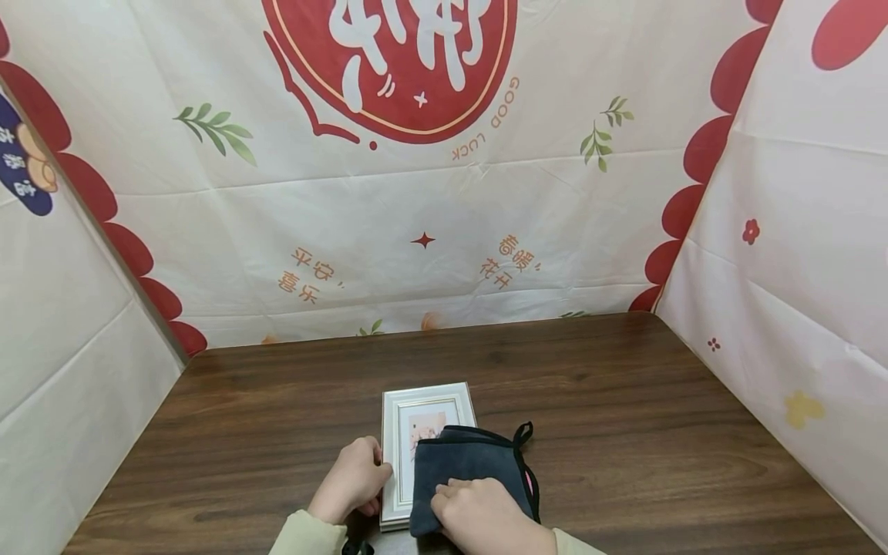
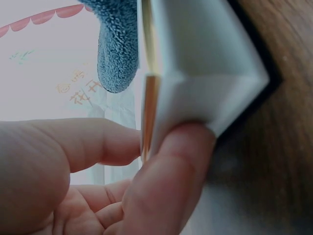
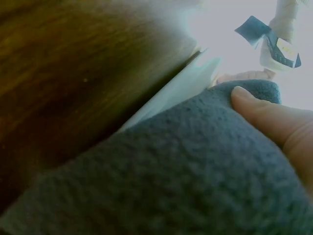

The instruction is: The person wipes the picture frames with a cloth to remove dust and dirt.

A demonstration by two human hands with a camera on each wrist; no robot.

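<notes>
A white picture frame (image 1: 391,420) with a thin gold line and a pinkish picture lies face up on the table. My left hand (image 1: 355,478) pinches its left edge; in the left wrist view, thumb and finger grip the white side (image 2: 205,44). A dark blue-grey towel cloth (image 1: 479,462) with black trim and a loop covers the frame's lower right part. My right hand (image 1: 489,515) holds this cloth against the frame with curled fingers. In the right wrist view, the thumb (image 3: 259,110) lies on the cloth, which hides the other fingers.
The brown wooden table (image 1: 624,432) reaches back to a white printed curtain (image 1: 430,200) with red scalloped edges. Similar cloth walls (image 1: 784,254) stand at both sides. A small black object (image 1: 357,547) shows by the left wrist.
</notes>
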